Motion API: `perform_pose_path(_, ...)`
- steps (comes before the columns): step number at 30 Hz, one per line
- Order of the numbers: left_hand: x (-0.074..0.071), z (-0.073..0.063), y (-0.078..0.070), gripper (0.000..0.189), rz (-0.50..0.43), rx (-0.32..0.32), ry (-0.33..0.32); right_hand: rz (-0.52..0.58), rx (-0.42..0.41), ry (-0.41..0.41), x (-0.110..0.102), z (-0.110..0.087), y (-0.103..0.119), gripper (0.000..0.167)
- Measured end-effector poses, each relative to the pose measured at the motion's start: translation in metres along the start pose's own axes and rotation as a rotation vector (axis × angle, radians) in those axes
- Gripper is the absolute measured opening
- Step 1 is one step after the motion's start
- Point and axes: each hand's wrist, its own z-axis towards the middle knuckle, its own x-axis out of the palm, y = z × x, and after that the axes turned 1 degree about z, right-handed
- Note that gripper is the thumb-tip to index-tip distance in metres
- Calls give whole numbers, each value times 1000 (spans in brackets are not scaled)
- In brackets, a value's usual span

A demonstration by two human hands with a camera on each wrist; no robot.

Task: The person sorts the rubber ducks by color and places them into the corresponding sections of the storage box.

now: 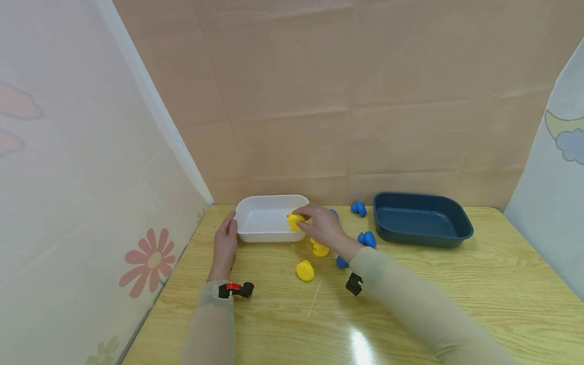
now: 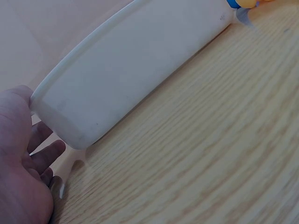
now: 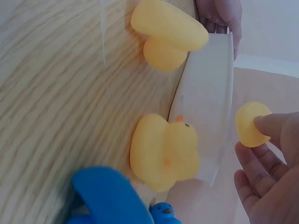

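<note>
head: bright, glare patch on tabletop (image 1: 292, 319) | wrist views: dimmer, greyish, soft

Left grip (image 1: 225, 243): relaxed, nearly straight | right grip (image 1: 321, 224): pinching | right forearm (image 1: 406, 291): slanting inward

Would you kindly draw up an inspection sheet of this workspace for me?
Surface: wood-grain table with a bright glare patch.
Job's things: white tray at left, dark blue tray at right; loose yellow ducks in front of the white tray, several blue ducks mostly between the trays.
Clutter: nothing seen.
Grips: left grip touches the white tray's left end; right grip pinches a yellow duck over that tray's right end.
Cables: nothing seen.
Surroundings: creased brown backdrop behind; left panel printed with a flower, right panel with a moon and cloud.
</note>
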Motion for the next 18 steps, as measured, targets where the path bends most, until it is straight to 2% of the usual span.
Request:
perform_pose_path(10,0,0,1,53,4,-12,4,-58,55,35,13,5,4,30)
perform_pose_path(18,-1,-1,0,53,-2,-3,9,-76,61,45,15,4,2,29)
